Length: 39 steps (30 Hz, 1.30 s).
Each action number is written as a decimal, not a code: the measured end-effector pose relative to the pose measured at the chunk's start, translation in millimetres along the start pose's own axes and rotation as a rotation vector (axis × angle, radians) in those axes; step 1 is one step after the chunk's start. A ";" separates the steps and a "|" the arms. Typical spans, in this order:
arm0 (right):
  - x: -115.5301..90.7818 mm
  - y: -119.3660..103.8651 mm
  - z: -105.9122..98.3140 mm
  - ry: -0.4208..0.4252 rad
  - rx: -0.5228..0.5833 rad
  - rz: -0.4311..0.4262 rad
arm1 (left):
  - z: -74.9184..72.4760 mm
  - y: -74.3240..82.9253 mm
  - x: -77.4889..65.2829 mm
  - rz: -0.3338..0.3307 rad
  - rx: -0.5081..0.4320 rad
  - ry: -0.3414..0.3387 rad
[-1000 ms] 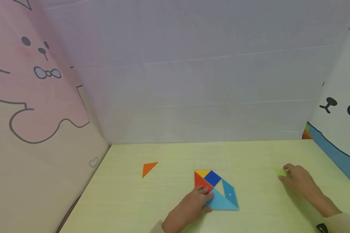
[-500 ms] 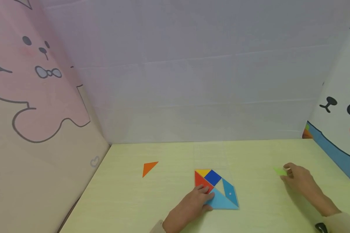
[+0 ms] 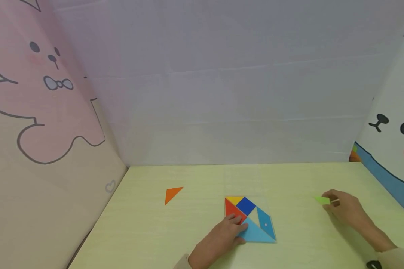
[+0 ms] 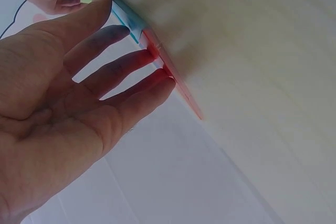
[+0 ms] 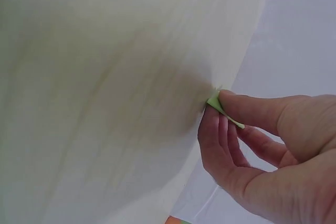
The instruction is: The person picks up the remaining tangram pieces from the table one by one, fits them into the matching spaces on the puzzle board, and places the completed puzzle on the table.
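My left hand (image 3: 219, 235) rests with spread fingers on a group of tangram pieces. Its fingertips touch the red triangle (image 3: 230, 207) and the light blue triangle (image 3: 258, 234). A yellow triangle (image 3: 233, 199), a dark blue square (image 3: 245, 206) and a blue parallelogram (image 3: 265, 223) with a pale dot complete the group, around a pale triangular gap. Over at the right, my right hand (image 3: 348, 211) pinches a small light green triangle (image 3: 322, 200) between thumb and fingers. The right wrist view shows this green triangle (image 5: 215, 101) tilted, partly covered by the thumb.
An orange triangle (image 3: 172, 194) lies alone on the left of the pale wooden table (image 3: 138, 231). A white sheet (image 3: 229, 112) rises behind the table. Cartoon-printed panels stand at either side. A small black object (image 3: 373, 264) shows near the right sleeve.
The fingers of my right hand have shifted slightly on the green triangle, and more of it shows now. My left hand and the pieces under it stay in place.
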State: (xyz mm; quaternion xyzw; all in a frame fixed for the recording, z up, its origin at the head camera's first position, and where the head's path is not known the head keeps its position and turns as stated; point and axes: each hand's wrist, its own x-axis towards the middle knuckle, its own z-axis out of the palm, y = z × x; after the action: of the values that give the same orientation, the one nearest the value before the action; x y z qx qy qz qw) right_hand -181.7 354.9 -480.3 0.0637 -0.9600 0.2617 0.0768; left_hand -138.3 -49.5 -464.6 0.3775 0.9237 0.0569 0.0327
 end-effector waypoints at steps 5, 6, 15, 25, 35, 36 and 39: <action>-0.3 -3.9 -2.4 0.018 0.005 -0.018 | 0.5 -0.3 -1.0 0.021 0.012 0.020; -0.1 -4.9 -3.6 0.008 0.016 -0.012 | 0.7 -0.3 -1.2 0.025 0.015 0.025; -1.0 -14.2 -9.1 -0.018 0.045 -0.009 | 1.7 0.6 -0.3 0.001 0.008 0.006; -0.5 -23.9 -12.2 -0.074 0.086 -0.044 | 3.3 -0.2 -2.8 0.030 0.027 0.046; -0.2 -31.9 -7.3 -0.096 0.203 -0.127 | 2.5 -0.1 -2.6 0.015 0.018 0.036; 0.1 -33.1 -6.9 -0.098 0.209 -0.129 | 2.6 -0.2 -2.6 0.014 0.014 0.035; 1.4 -37.4 -6.5 -0.116 0.217 -0.126 | 3.0 -0.4 -2.1 0.023 0.014 0.038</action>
State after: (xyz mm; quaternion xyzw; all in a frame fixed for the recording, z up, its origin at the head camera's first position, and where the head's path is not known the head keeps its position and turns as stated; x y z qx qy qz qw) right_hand -176.3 326.1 -456.1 0.1468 -0.9230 0.3543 0.0304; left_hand -136.8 -51.0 -467.6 0.3872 0.9201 0.0578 0.0115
